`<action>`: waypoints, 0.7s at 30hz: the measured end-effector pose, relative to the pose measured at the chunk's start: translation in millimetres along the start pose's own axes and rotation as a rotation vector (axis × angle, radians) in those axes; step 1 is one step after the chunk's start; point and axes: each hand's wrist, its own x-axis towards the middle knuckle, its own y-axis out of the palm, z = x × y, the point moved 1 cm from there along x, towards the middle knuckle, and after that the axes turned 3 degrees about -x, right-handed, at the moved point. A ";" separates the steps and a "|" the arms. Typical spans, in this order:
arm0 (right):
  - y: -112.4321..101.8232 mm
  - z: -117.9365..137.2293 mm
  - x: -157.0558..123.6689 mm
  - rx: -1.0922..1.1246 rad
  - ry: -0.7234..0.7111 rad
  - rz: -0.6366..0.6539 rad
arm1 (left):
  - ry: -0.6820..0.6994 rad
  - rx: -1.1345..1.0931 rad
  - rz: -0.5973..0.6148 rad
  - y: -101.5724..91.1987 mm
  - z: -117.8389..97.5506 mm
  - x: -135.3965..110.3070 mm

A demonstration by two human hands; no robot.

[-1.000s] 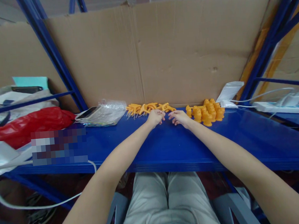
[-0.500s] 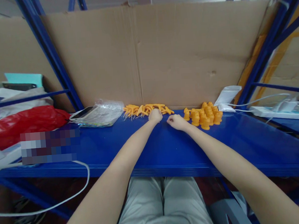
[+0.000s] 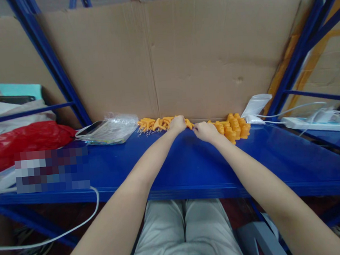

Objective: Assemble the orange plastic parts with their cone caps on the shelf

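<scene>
My left hand (image 3: 178, 123) is closed at the right end of a pile of orange plastic pieces (image 3: 147, 124), some with small silvery chains (image 3: 147, 133). What its fingers hold, if anything, is hidden. Just to its right, my right hand (image 3: 205, 131) is closed, fingertips pinched at the tip of an orange piece (image 3: 189, 124) that shows between the two hands. Whether it grips that piece or something smaller I cannot tell. Right of this hand, and partly behind it, several orange knobbly figures (image 3: 235, 127) stand upright in a tight group.
A blue shelf top (image 3: 184, 165) carries everything, with a cardboard sheet (image 3: 200, 58) behind. Clear plastic bags (image 3: 119, 127) with a phone (image 3: 92, 128) on them lie left, near a red bag (image 3: 32, 140). A white pouch (image 3: 256, 107) and a power strip (image 3: 319, 124) sit right.
My right hand has reached farther back, up to the orange piece by my left hand. My left hand has shifted slightly back over the pile. The view has moved a little.
</scene>
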 end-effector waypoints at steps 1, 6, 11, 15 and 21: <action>-4.6 -4.6 0.5 0.012 0.051 -0.044 | 0.032 -0.016 0.002 1.9 -4.1 2.6; -20.6 -37.2 3.3 0.126 0.335 -0.360 | 0.188 -0.133 0.093 21.0 -27.3 19.4; -15.4 -60.6 4.3 0.209 0.425 -0.558 | 0.216 -0.210 0.187 43.4 -50.8 44.0; -6.7 -61.2 6.7 0.227 0.384 -0.599 | 0.279 -0.230 0.261 58.9 -65.2 63.7; -7.5 -52.0 7.2 0.214 0.368 -0.569 | 0.448 -0.296 0.334 86.3 -76.1 84.5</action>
